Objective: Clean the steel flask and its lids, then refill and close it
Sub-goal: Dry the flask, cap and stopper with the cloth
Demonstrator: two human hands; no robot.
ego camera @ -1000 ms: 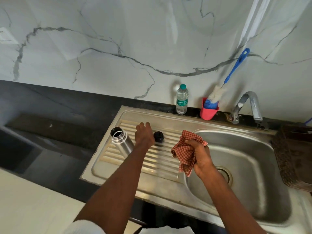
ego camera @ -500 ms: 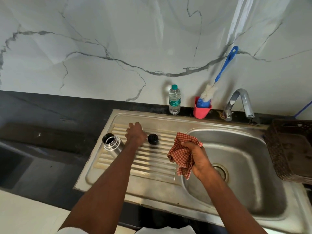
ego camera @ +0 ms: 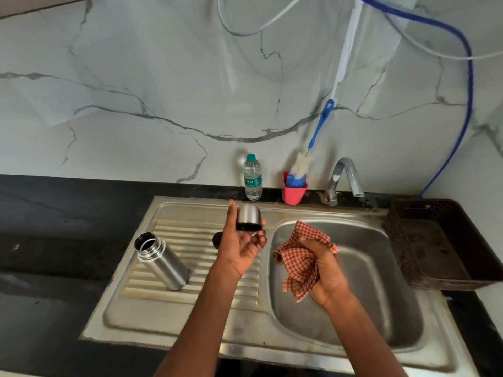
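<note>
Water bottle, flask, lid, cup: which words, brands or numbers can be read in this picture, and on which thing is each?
Water bottle: its green label carries white print, too small and blurred to read.
Steel flask, steel lid in the left hand, pink cup: no text visible.

Showing here are one steel flask [ego camera: 162, 261], two lids, a steel cup lid [ego camera: 248, 216] and a black lid [ego camera: 217, 239], one checked cloth [ego camera: 300, 263], one water bottle [ego camera: 252, 178], one bottle brush [ego camera: 313, 148], one red cup [ego camera: 293, 193], one tap [ego camera: 343, 178], one brown basket [ego camera: 446, 243] and two hands, the left hand [ego camera: 241, 244] and the right hand [ego camera: 325, 270].

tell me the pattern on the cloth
Red and white checks on the cloth, head view.
</note>
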